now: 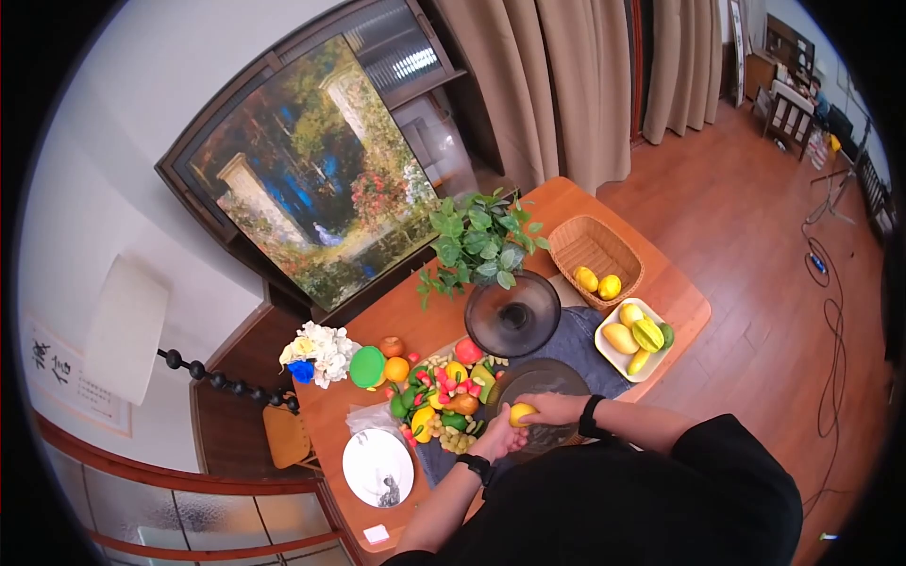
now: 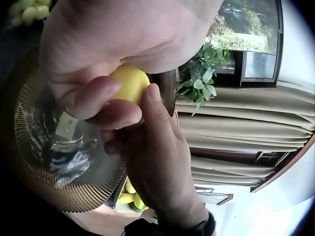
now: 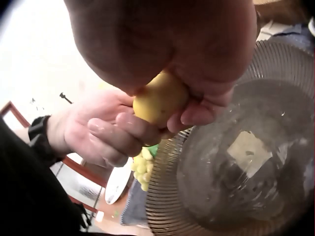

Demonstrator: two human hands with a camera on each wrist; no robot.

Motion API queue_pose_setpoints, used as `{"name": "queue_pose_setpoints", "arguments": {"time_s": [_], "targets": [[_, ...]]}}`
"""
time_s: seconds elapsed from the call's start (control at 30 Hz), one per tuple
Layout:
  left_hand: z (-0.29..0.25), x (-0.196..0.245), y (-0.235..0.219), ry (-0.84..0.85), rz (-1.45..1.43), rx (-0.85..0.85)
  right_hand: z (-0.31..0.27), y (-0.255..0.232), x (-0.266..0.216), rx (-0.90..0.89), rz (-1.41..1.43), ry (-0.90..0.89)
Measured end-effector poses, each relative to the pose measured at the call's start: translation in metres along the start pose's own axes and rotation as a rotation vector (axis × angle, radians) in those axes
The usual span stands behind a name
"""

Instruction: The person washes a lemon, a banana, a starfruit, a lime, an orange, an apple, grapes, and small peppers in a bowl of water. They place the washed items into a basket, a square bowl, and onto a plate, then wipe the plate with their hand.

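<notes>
Over a clear ribbed bowl [image 3: 170, 206] of water, both hands hold a smooth yellow lemon [image 3: 162, 98]. My right hand [image 1: 547, 408] grips it from above, thumb and fingers around its sides. Curled fingers of my left hand [image 1: 502, 439] press against it from the other side, fingertips at its lower end in the right wrist view. The palms hide part of the fruit [image 2: 131, 83] in the left wrist view. A pale square patch [image 3: 249, 152] shows within the bowl, and light glints on the water.
Piled fruit and vegetables [image 1: 444, 401] lie left of the bowl. Beyond it stands a dark round dish [image 1: 491, 330]. At the right are a wicker basket [image 1: 595, 236] with two yellow fruits and a cream tray [image 1: 609, 340] of fruit. A white plate [image 1: 368, 462] lies at the left.
</notes>
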State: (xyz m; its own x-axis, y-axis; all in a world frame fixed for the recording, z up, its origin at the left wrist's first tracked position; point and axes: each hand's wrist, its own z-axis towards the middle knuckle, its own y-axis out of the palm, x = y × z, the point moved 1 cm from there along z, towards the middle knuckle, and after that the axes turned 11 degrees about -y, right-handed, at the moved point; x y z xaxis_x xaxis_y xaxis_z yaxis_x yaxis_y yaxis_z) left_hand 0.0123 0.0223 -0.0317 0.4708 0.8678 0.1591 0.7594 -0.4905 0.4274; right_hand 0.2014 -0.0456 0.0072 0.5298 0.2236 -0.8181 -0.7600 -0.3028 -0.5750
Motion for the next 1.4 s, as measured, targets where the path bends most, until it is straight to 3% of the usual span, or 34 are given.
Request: {"name": "queue_pose_setpoints", "arguments": {"time_s": [0.07,0.13,0.17,0.33,0.4,0.47,0.6,0.67,0.8,0.87,0.93,1.1,1.13,1.17,1.2,1.27,1.3,1.33,1.4], "targets": [[0.015,-0.007,-0.010,0.104,0.091,0.015,-0.003,-0.013,-0.008,-0.060,-0.002,0.030],[0.004,-0.008,-0.002,0.180,0.169,0.066,-0.009,-0.018,-0.006,-0.155,-0.350,0.257],[-0.006,-0.007,0.003,0.260,0.248,0.120,-0.010,-0.019,0.000,-0.074,-0.261,0.232],[-0.032,-0.008,-0.001,0.235,0.244,0.163,-0.014,-0.063,-0.006,-0.105,-0.256,0.157],[-0.036,-0.007,-0.007,0.235,0.244,0.191,-0.009,-0.095,-0.005,0.114,-0.206,0.339],[-0.040,-0.013,-0.017,0.288,0.276,0.339,-0.008,-0.124,0.026,0.475,-0.160,0.298],[-0.045,-0.027,-0.039,0.302,0.202,0.313,-0.014,-0.181,0.101,0.821,-0.240,0.588],[-0.047,-0.034,-0.046,0.297,0.199,0.316,-0.017,-0.203,0.132,0.815,-0.243,0.712],[-0.046,-0.042,-0.049,0.278,0.174,0.327,-0.016,-0.210,0.175,0.877,-0.294,0.689],[-0.046,-0.046,-0.046,0.284,0.157,0.328,-0.016,-0.210,0.172,0.786,-0.216,0.718],[-0.045,-0.046,-0.043,0.291,0.130,0.328,-0.017,-0.199,0.207,0.776,-0.284,0.680],[-0.047,-0.045,-0.054,0.420,0.048,0.373,-0.020,-0.179,0.147,0.884,-0.259,0.511],[-0.046,-0.046,-0.062,0.474,0.021,0.428,-0.024,-0.170,0.144,0.929,-0.264,0.452],[-0.045,-0.045,-0.072,0.491,0.034,0.492,-0.031,-0.158,0.146,0.855,-0.224,0.456],[-0.051,-0.045,-0.076,0.484,0.015,0.505,-0.036,-0.143,0.139,0.888,-0.329,0.302],[-0.061,-0.043,-0.081,0.471,0.050,0.793,-0.043,-0.118,0.110,0.817,-0.119,0.338],[-0.051,-0.047,-0.090,0.556,0.064,1.009,-0.045,-0.102,0.095,0.786,-0.088,0.352],[-0.041,-0.053,-0.101,0.556,0.062,1.008,-0.046,-0.087,0.080,0.756,-0.057,0.369],[-0.034,-0.057,-0.118,0.689,0.516,1.416,-0.044,-0.066,0.043,0.601,0.009,0.421]]}}
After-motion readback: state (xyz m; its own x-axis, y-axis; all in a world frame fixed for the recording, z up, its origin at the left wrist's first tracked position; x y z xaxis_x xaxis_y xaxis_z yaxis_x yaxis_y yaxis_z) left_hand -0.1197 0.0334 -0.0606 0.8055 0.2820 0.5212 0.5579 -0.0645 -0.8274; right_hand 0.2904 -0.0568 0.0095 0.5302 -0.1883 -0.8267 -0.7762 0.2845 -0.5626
